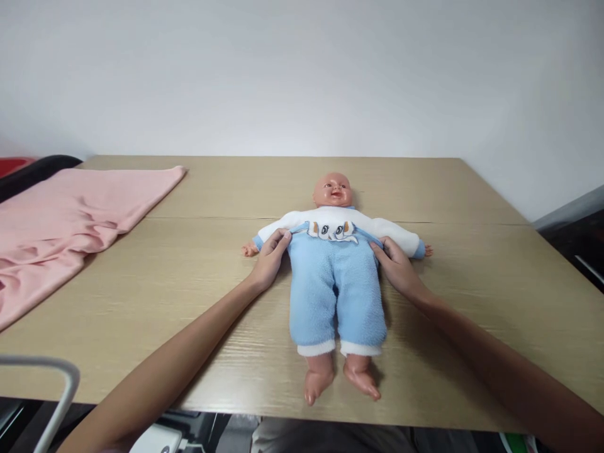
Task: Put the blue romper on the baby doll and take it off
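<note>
A baby doll (332,189) lies on its back in the middle of the wooden table (198,277), head away from me, bare feet toward me. It wears a white fleece top with an elephant picture and light blue fleece trousers (333,289). My left hand (271,255) pinches the waistband of the trousers at the doll's left-hand side in view. My right hand (395,263) grips the waistband on the other side. Both sets of fingers are closed on the fabric near the doll's chest.
A pink cloth (66,220) lies spread and partly bunched on the table's left side. A grey metal bar (61,384) curves at the lower left edge. A dark object (580,245) stands off the table at right. A white wall is behind.
</note>
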A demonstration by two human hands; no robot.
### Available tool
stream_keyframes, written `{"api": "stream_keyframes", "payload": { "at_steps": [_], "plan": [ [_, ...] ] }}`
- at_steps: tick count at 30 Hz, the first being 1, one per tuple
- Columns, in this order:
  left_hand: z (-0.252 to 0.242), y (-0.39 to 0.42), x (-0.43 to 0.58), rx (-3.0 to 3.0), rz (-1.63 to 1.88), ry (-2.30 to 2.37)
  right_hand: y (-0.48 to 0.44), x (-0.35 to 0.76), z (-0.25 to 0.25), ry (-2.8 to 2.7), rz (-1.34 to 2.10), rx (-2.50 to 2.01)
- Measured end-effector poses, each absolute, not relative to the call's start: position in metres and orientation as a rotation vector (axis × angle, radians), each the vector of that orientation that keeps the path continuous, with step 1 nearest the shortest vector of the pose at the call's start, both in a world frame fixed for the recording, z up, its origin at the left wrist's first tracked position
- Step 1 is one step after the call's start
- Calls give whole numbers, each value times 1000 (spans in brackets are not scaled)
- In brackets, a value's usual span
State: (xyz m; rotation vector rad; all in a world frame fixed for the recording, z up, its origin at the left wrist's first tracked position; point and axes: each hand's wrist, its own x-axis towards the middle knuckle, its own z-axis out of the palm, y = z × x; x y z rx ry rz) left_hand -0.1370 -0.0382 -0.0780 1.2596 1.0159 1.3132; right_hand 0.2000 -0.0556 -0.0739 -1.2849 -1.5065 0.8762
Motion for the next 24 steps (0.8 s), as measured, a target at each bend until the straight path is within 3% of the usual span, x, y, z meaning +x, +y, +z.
{"api": "stream_keyframes", "payload": {
  "at_steps": [10, 24],
  "plan": [
    [-80, -37, -138, 1283, 1302, 1024, -38, 192, -87, -1104, 1307, -1027],
    [-76, -39, -133, 1142, 1338, 987, -41, 192, -81, -1237, 1149, -1069]
  ]
}}
